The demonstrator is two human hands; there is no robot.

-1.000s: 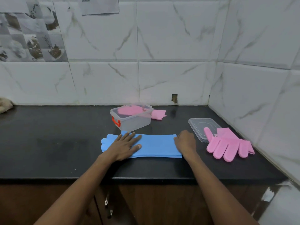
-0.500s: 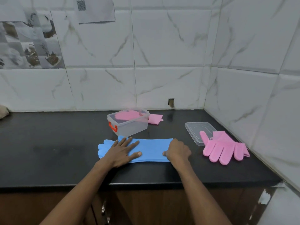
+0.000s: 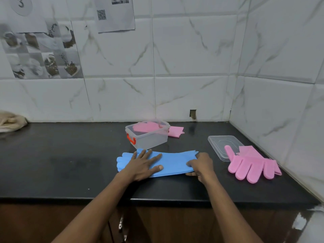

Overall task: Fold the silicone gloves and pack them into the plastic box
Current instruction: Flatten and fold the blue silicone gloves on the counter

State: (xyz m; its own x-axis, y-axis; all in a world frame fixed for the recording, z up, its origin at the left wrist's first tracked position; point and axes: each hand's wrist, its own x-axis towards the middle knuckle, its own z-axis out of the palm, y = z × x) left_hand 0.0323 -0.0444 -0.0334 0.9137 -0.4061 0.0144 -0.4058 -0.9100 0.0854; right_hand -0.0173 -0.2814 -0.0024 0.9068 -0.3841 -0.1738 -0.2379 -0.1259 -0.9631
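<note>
A blue silicone glove (image 3: 173,163) lies flat on the black counter, fingers pointing left. My left hand (image 3: 143,163) presses flat on its palm part, fingers spread. My right hand (image 3: 199,165) grips the cuff end and has it slightly raised. Behind the glove stands the clear plastic box (image 3: 149,137) with red clips; a pink glove (image 3: 145,127) lies over it and hangs out at the back. A pair of pink gloves (image 3: 252,163) lies at the right.
The clear box lid (image 3: 222,144) lies flat at the right, partly under the pink gloves. A beige cloth (image 3: 10,121) sits at the far left by the wall. Tiled walls close the back and right side. The counter's front edge (image 3: 157,200) runs below my forearms.
My right hand has slid leftward along the blue glove and closed on its cuff end, lifting it a little. My left hand stays pressed on the glove. The view has tilted upward.
</note>
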